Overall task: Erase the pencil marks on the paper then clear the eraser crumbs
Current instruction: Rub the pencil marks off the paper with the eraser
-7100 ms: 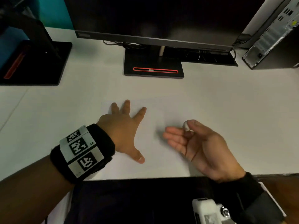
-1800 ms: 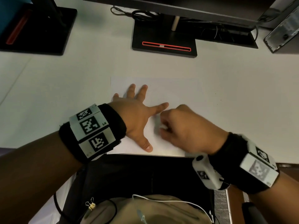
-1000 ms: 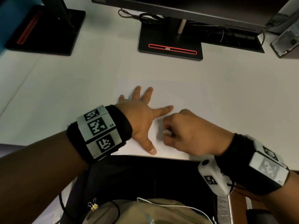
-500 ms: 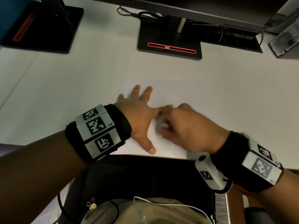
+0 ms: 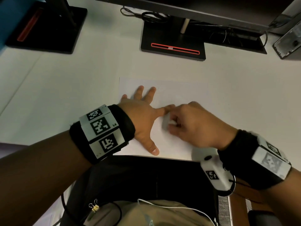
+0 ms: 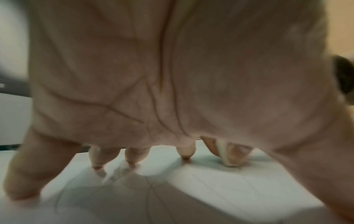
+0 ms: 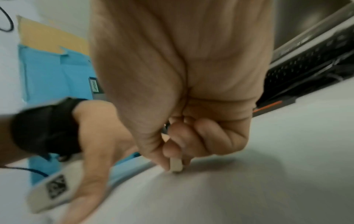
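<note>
A white sheet of paper (image 5: 184, 92) lies on the white desk near its front edge. My left hand (image 5: 143, 118) presses flat on the paper, fingers spread. My right hand (image 5: 193, 124) sits just right of the left index finger and pinches a small white eraser (image 5: 172, 122) against the sheet. In the right wrist view the eraser (image 7: 176, 165) sticks out below thumb and fingertips and touches the paper. The left wrist view shows faint pencil lines (image 6: 122, 178) under my palm and the eraser (image 6: 224, 153) beyond my fingertips. Crumbs are too small to make out.
A monitor stand (image 5: 172, 41) with a red stripe stands behind the paper, a second black stand (image 5: 47, 25) at the back left. Cables (image 5: 149, 15) lie behind the stand. A computer case (image 5: 290, 38) is at the far right. My lap lies below the desk edge.
The right hand with the eraser has rubbed back and forth in small strokes beside the left index finger. The left hand has stayed flat on the paper.
</note>
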`<state>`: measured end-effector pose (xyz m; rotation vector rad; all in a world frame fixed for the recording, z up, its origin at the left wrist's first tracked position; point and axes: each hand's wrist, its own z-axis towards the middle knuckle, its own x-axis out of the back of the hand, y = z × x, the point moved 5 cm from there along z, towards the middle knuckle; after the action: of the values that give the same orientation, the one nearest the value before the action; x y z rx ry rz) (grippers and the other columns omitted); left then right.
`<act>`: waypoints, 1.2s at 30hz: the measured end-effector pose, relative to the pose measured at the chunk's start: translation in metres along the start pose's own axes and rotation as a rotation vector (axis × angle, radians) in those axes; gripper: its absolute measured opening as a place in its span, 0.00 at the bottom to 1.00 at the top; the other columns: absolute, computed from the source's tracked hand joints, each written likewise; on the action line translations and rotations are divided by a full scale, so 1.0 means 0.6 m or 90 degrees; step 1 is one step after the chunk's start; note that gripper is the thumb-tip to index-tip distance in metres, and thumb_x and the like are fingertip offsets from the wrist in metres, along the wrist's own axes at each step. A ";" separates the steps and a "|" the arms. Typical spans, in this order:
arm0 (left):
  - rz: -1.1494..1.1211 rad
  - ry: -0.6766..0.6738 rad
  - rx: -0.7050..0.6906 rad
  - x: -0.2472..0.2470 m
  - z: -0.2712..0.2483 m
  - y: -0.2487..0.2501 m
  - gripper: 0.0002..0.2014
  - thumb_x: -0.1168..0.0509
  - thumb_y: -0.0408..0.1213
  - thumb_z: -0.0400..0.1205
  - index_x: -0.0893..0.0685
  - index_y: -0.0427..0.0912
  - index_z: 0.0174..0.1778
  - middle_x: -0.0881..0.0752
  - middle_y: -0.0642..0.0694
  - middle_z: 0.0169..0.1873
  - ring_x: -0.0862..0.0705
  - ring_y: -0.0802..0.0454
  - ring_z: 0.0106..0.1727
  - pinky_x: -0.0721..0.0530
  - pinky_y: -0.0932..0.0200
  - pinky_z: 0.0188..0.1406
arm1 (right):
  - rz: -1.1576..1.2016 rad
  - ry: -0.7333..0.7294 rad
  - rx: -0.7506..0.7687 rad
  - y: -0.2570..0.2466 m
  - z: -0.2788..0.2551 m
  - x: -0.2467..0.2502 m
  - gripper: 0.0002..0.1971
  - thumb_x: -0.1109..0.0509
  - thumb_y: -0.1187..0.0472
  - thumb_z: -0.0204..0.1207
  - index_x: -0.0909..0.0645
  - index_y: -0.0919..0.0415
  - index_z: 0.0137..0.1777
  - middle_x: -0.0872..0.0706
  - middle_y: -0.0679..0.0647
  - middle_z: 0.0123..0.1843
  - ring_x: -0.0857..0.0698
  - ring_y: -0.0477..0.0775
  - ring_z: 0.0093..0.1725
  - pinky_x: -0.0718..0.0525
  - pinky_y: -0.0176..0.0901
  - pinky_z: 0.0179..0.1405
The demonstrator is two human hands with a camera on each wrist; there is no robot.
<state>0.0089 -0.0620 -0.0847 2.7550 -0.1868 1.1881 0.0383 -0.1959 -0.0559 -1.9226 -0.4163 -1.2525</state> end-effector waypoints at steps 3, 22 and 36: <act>-0.003 -0.002 -0.002 0.000 0.000 -0.001 0.69 0.24 0.77 0.58 0.71 0.75 0.81 0.81 0.44 0.82 0.77 0.33 0.84 0.51 0.21 0.82 | -0.036 0.028 0.001 -0.001 0.006 0.000 0.08 0.32 0.61 0.75 0.20 0.63 0.37 0.21 0.51 0.25 0.25 0.48 0.25 0.22 0.42 0.31; 0.015 0.010 0.018 0.002 -0.003 -0.003 0.79 0.25 0.79 0.57 0.77 0.51 0.85 0.80 0.45 0.83 0.74 0.36 0.86 0.52 0.27 0.84 | -0.055 -0.011 0.022 0.002 0.025 0.007 0.15 0.29 0.58 0.76 0.26 0.61 0.30 0.26 0.51 0.23 0.29 0.47 0.24 0.33 0.34 0.27; 0.029 0.017 0.019 0.001 -0.006 -0.002 0.81 0.27 0.80 0.56 0.75 0.44 0.86 0.78 0.45 0.84 0.72 0.36 0.86 0.50 0.28 0.84 | -0.051 -0.072 0.070 0.011 0.030 0.003 0.14 0.28 0.56 0.77 0.21 0.62 0.34 0.20 0.53 0.26 0.23 0.52 0.27 0.28 0.37 0.29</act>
<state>0.0072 -0.0600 -0.0819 2.7724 -0.2324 1.2489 0.0547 -0.1867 -0.0611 -1.9044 -0.6135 -1.1505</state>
